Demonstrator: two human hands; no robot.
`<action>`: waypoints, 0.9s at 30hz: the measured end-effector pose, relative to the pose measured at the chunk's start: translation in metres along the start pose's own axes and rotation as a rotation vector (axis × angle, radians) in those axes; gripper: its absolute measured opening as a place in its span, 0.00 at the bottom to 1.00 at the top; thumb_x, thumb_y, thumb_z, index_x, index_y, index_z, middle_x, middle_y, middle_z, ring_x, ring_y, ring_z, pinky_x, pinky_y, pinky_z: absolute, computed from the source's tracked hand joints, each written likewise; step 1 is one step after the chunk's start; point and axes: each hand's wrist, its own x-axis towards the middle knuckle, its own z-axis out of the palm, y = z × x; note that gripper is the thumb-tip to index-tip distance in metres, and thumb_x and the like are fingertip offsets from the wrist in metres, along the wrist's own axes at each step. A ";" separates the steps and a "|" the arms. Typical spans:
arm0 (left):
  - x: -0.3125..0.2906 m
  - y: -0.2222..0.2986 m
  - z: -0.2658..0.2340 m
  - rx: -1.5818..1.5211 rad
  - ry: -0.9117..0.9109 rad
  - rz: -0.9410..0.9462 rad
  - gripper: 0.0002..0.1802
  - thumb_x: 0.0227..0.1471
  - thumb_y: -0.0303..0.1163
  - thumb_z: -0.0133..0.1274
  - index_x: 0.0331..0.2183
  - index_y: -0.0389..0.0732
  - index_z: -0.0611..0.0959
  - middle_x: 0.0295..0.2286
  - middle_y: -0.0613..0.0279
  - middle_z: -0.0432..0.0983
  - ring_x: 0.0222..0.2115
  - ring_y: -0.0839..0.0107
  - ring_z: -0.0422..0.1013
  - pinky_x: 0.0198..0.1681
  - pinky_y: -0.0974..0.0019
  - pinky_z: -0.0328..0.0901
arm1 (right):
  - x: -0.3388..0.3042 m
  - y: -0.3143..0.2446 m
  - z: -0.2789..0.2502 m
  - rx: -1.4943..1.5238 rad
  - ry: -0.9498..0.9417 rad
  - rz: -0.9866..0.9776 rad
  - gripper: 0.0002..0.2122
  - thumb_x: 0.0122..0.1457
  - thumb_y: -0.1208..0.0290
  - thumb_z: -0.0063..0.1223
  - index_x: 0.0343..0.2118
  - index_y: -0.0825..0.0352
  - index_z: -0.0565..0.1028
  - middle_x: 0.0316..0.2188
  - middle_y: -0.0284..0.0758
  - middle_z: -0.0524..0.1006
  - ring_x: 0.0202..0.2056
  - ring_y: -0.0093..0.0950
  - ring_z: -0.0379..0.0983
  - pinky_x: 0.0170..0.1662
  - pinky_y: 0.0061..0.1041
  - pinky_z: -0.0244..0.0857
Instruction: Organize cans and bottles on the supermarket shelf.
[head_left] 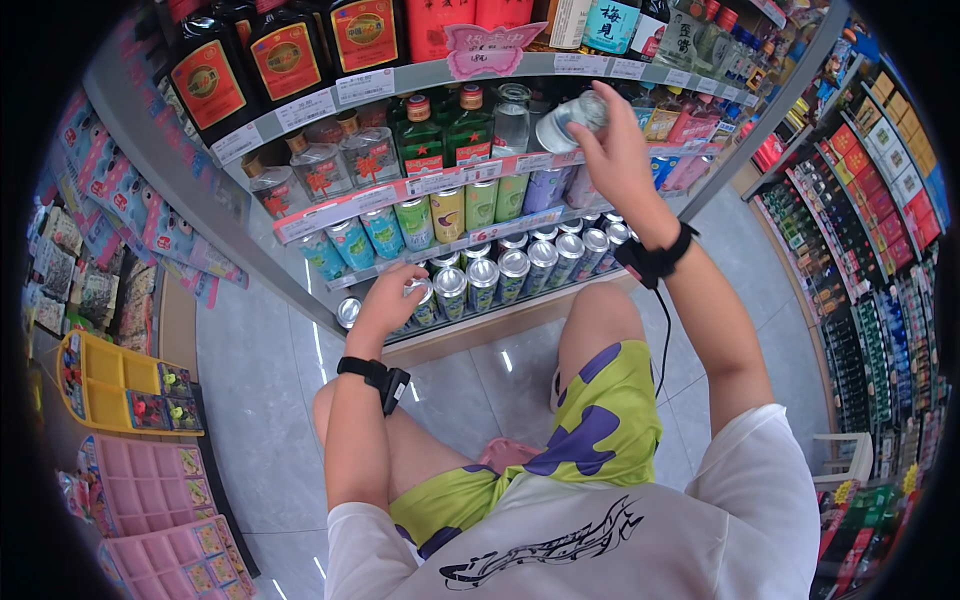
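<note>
Right hand [622, 150]: pinching glass jar [570, 126], tilted presumably to clear upper shelf [370, 88]. Left hand [386, 298]: curled by silver-topped can [427, 309], near bottom shelf's [470, 330] left corner; grip indiscernible.

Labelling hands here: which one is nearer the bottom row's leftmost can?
Left. The left hand is just right of that can; the right hand is farther up and right, holding a container.

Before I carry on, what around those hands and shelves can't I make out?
Head view:
Held container: its far side, covered by the right hand.
Can at the left hand: part of it, and whether they touch, behind the fingers.
Dark bottles: tops, cut off by the upper edge.
Far-right shelf goods: too small to identify.
</note>
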 end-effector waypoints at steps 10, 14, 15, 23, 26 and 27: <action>0.009 0.133 0.013 -0.456 0.066 0.220 0.36 0.44 0.32 0.66 0.54 0.37 0.71 0.46 0.56 0.74 0.47 0.67 0.71 0.51 0.62 0.64 | -0.068 -0.065 -0.014 0.382 -0.522 -0.066 0.26 0.54 0.67 0.62 0.54 0.70 0.67 0.46 0.46 0.73 0.40 0.38 0.74 0.43 0.33 0.69; 0.013 0.138 0.017 -0.445 0.007 0.111 0.34 0.44 0.33 0.68 0.52 0.36 0.72 0.45 0.58 0.75 0.46 0.69 0.72 0.51 0.63 0.65 | -0.077 -0.074 0.003 0.555 -0.678 0.001 0.28 0.53 0.66 0.64 0.56 0.70 0.67 0.46 0.46 0.72 0.33 0.31 0.75 0.35 0.28 0.71; 0.013 0.138 0.018 -0.488 0.016 0.089 0.33 0.45 0.33 0.67 0.51 0.35 0.71 0.44 0.59 0.75 0.45 0.70 0.72 0.51 0.64 0.65 | -0.076 -0.070 0.004 0.559 -0.674 0.002 0.28 0.53 0.66 0.64 0.56 0.70 0.67 0.46 0.46 0.72 0.33 0.31 0.75 0.35 0.28 0.71; 0.007 0.108 0.034 -0.680 0.210 0.055 0.27 0.50 0.28 0.64 0.49 0.37 0.72 0.42 0.61 0.75 0.44 0.73 0.72 0.49 0.66 0.66 | 0.011 0.001 0.039 0.095 -0.201 0.084 0.38 0.49 0.58 0.67 0.57 0.76 0.62 0.54 0.53 0.67 0.54 0.48 0.67 0.56 0.39 0.64; -0.001 0.098 0.038 -0.803 0.226 0.027 0.23 0.52 0.28 0.61 0.48 0.38 0.71 0.41 0.63 0.75 0.41 0.73 0.72 0.47 0.67 0.67 | 0.033 0.014 0.068 0.237 -0.167 0.008 0.38 0.49 0.59 0.67 0.57 0.79 0.62 0.50 0.55 0.72 0.53 0.46 0.70 0.56 0.37 0.64; -0.003 0.095 0.038 -0.802 0.237 0.016 0.23 0.52 0.28 0.61 0.48 0.38 0.71 0.41 0.63 0.75 0.41 0.73 0.72 0.47 0.67 0.67 | 0.034 0.013 0.072 0.329 -0.179 0.055 0.37 0.50 0.60 0.67 0.56 0.79 0.62 0.48 0.52 0.75 0.50 0.43 0.74 0.54 0.33 0.66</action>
